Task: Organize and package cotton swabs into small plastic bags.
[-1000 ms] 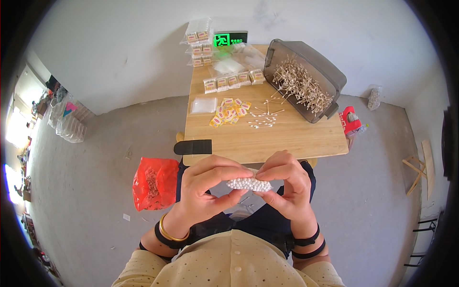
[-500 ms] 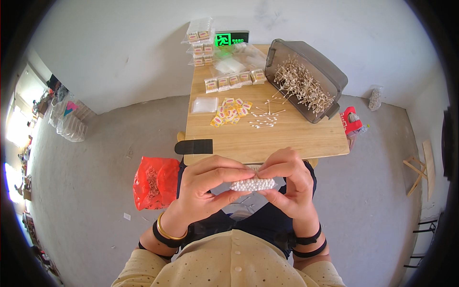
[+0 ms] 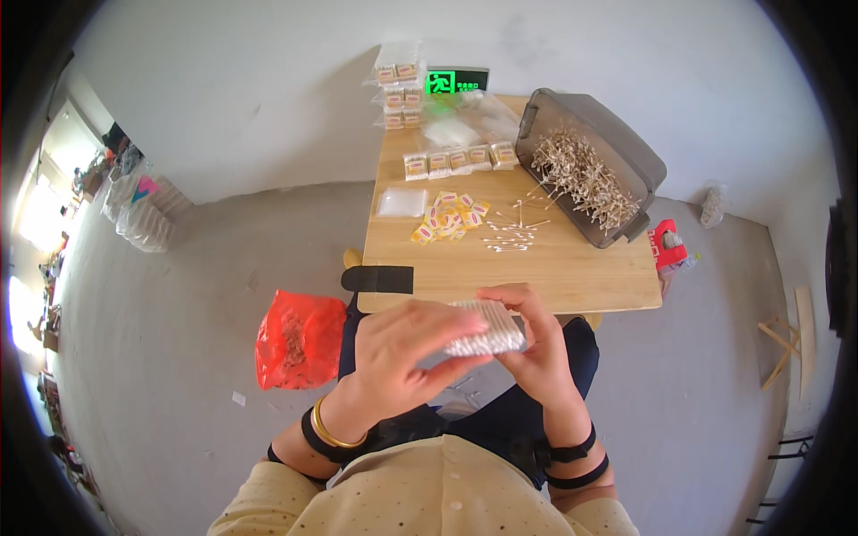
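A pack of white cotton swabs [image 3: 497, 329] is held over my lap, just off the table's near edge, with its white tips facing me. My right hand [image 3: 540, 355] grips its right side, thumb below and fingers along the far side. On the left, my left hand [image 3: 393, 350] has its fingers over the top and its thumb underneath; the fingers are slightly blurred. A clear wrapper seems to surround the swabs, though my fingers hide part of it.
The wooden table [image 3: 554, 281] bears loose cotton swabs [image 3: 514, 236], yellow-white cards [image 3: 450, 217], clear bags [image 3: 402, 203] and a row of finished-looking packs [image 3: 458, 161]. A tilted grey bin [image 3: 648, 161] holds many swabs. A red bag [image 3: 299, 339] stands on the floor at left.
The pack has tilted so that its long top side now shows. My left fingers have shifted across it, and my right hand has moved to its right side. The view has shifted slightly.
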### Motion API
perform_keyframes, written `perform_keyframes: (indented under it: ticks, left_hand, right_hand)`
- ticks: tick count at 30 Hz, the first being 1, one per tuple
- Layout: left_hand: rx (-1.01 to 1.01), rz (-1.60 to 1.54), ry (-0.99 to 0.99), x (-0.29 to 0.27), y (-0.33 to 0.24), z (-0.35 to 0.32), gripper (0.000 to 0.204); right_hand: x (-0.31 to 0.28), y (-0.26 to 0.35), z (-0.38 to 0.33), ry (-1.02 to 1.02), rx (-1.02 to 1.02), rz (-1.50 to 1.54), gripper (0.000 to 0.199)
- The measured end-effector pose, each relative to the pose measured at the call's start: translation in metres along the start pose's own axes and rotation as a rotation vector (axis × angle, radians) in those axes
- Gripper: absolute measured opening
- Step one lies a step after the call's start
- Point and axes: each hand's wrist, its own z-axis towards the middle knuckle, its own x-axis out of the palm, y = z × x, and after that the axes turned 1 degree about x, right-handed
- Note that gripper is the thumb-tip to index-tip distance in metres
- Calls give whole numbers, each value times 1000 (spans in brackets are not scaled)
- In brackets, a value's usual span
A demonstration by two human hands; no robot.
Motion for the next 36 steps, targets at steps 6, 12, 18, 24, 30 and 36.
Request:
perform_keyframes:
  ticks: [6, 12, 18, 24, 30, 36]
  left_hand:
    - [150, 77, 22, -1, -3, -2, 66]
    - [144, -12, -63, 5, -7, -1, 48]
    - [154, 9, -55, 3, -7, -1, 46]
    - [146, 27, -10, -2, -5, -5, 45]
    - [-369, -364, -227, -3, 17, -30, 65]
    - [-475, 46, -79, 3, 36, -25, 44]
  right_hand:
    - [4, 2, 4, -116, -7, 178, 34]
    - [5, 2, 3, -171, -68, 214, 32]
    - [6, 6, 3, -217, -98, 237, 30]
    - [3, 6, 3, -251, -101, 233, 21]
    - [-6, 3, 6, -197, -26, 275, 10]
    - [3, -13, 3, -202, 219, 338, 11]
